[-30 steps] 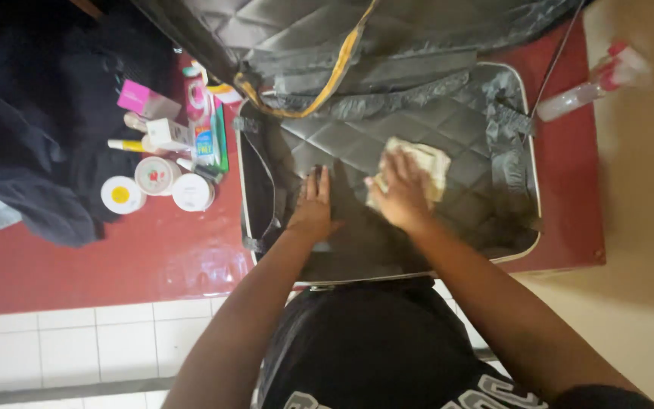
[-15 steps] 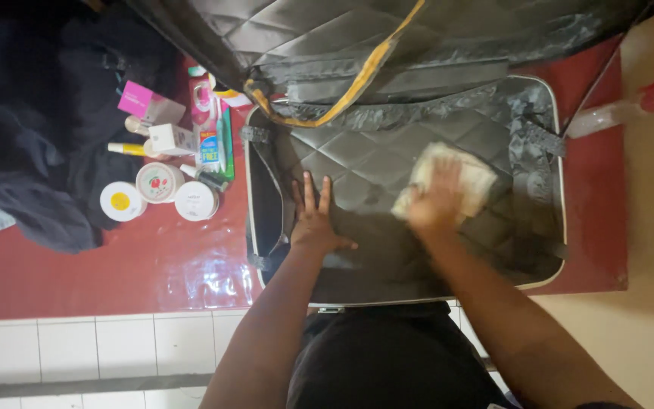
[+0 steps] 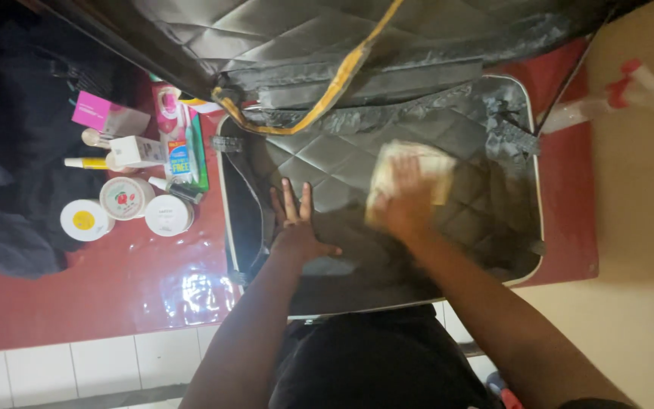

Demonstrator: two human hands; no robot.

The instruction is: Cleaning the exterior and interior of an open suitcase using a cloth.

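Note:
An open suitcase with grey quilted lining lies on a red surface. My left hand rests flat with fingers spread on the lining near the case's left wall. A pale folded cloth is pressed against the lining in the middle of the case, under my right hand, which looks blurred. The raised lid with a yellow strap stands behind.
Left of the case sit round white jars, a pink box, tubes and small bottles, beside dark clothing. A spray bottle with a red trigger lies at the right. White tiles run along the near edge.
My right hand has slid the cloth across the lining, first to the right and then partway back toward the middle. My left hand has stayed pressed on the lining.

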